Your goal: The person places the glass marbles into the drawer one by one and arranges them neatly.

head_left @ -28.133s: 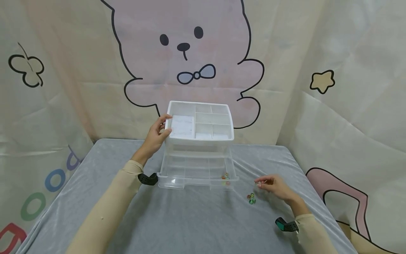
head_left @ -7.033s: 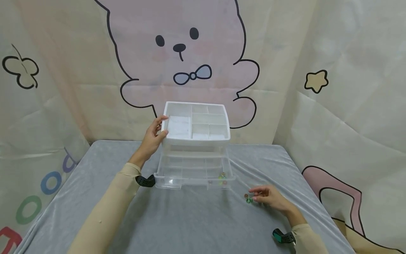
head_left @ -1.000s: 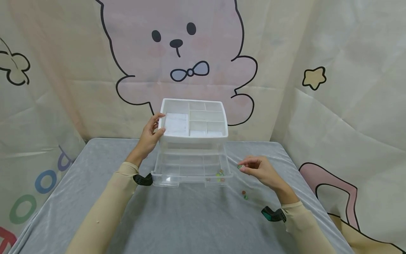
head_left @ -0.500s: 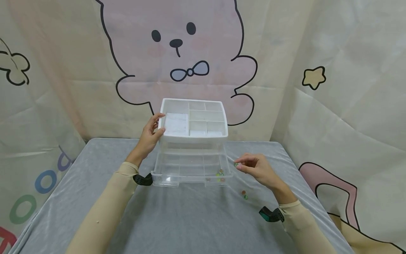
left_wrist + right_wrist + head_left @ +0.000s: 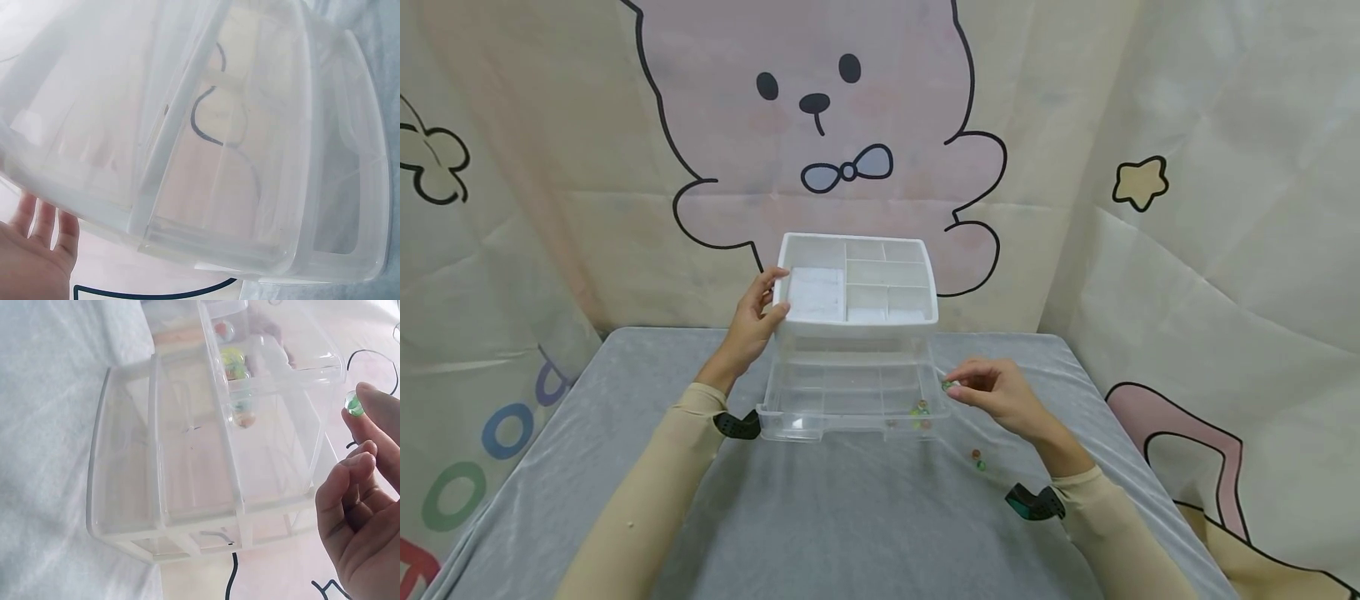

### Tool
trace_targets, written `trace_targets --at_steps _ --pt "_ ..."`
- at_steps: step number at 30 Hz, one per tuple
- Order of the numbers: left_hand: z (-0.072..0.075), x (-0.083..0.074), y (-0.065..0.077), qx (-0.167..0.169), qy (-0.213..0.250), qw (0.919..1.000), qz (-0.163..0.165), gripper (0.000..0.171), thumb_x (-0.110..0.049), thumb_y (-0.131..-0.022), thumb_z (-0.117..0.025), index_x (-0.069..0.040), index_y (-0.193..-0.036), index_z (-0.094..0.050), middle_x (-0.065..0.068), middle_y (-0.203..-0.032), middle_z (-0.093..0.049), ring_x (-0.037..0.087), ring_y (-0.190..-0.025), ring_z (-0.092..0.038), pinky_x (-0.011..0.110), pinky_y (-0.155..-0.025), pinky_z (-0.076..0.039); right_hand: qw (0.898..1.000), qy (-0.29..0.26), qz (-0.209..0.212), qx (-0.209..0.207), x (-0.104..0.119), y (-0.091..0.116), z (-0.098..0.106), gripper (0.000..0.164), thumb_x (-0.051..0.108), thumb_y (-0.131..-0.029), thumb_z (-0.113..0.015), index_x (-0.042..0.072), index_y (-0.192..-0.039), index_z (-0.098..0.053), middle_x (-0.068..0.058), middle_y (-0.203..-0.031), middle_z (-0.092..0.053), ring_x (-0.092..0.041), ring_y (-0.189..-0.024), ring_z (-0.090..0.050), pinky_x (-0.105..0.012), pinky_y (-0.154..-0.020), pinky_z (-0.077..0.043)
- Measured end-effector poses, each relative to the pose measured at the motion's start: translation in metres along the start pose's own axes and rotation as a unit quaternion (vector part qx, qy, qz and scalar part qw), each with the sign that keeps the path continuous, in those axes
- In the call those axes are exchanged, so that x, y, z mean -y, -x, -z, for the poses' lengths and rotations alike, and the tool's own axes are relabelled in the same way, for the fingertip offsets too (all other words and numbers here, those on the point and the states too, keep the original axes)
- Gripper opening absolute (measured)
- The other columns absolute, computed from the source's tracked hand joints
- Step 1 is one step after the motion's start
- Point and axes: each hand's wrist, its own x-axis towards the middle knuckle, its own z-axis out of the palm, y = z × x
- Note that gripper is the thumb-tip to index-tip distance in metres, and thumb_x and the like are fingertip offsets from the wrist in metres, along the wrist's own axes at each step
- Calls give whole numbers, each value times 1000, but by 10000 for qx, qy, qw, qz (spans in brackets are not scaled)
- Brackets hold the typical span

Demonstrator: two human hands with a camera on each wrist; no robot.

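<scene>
A plastic storage box stands at the table's middle, topped by a white divided tray [image 5: 887, 273]. My left hand [image 5: 747, 335] grips the tray's left edge, thumb at the rim; in the left wrist view its fingers [image 5: 44, 219] lie against the box's side. Below, a clear drawer [image 5: 850, 400] is pulled out, with several coloured marbles [image 5: 921, 410] in its right-hand compartments. Between thumb and forefinger, my right hand [image 5: 1000, 402] pinches a clear and green marble [image 5: 354, 404], close by the drawer's right edge. Two loose marbles, one orange-brown [image 5: 976, 455] and one green [image 5: 981, 466], lie on the cloth.
Grey cloth [image 5: 850, 517] covers the table. A printed backdrop [image 5: 880, 208] hangs close behind the box, and more fabric walls [image 5: 1195, 275] flank the table. Each wrist wears a dark band, such as the right band [image 5: 1034, 502].
Since seven seconds ago, my right hand has lifted a green marble off the cloth. Over the last second it moves left with it to the drawer's edge. The left hand stays put.
</scene>
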Motion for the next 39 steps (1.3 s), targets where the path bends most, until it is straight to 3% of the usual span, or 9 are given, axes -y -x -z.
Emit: trace_targets --at_steps 7,15,24,33,39 --pt "0 2 0 -22 72 10000 -35 50 -5 -101 -51 -8 -149 -38 20 -150 -37 32 -123 -45 20 -83 -47 9999 103 -49 57 5 -5 -4 16 -3 -93 -67 -14 -103 -70 8 -82 -60 -6 -59 -41 -26 -50 -37" --pt "1 1 0 -29 29 10000 0 50 -7 -101 -52 -10 -149 -38 18 -152 -37 20 -119 -47 20 -82 -47 9997 242 -100 15 10 -13 -10 15 -2 -92 -68 -9 -104 -73 5 -81 -59 -6 -60 -42 -24 -51 -38" --pt "1 4 -1 -34 -3 10000 13 49 -7 -101 -51 -11 -149 -38 16 -150 -38 19 -120 -47 21 -84 -48 9997 215 -56 58 13 -21 -18 15 -1 -93 -67 -9 -105 -73 4 -79 -54 -7 -59 -39 -23 -52 -37" --pt "2 4 -1 9 -95 9999 -33 50 -9 -101 -51 -12 -149 -38 16 -150 -37 19 -118 -48 22 -84 -47 9989 457 9 67 11 -30 -24 15 2 -93 -69 -7 -104 -74 -9 -73 -51 -12 -56 -35 -24 -52 -35" --pt "2 4 -1 29 -104 9999 -26 49 -9 -102 -51 -12 -149 -38 15 -149 -38 16 -116 -49 21 -82 -48 9986 474 -216 96 12 -32 -27 17 2 -92 -69 -8 -105 -74 -3 -74 -49 -11 -57 -34 -22 -54 -34"
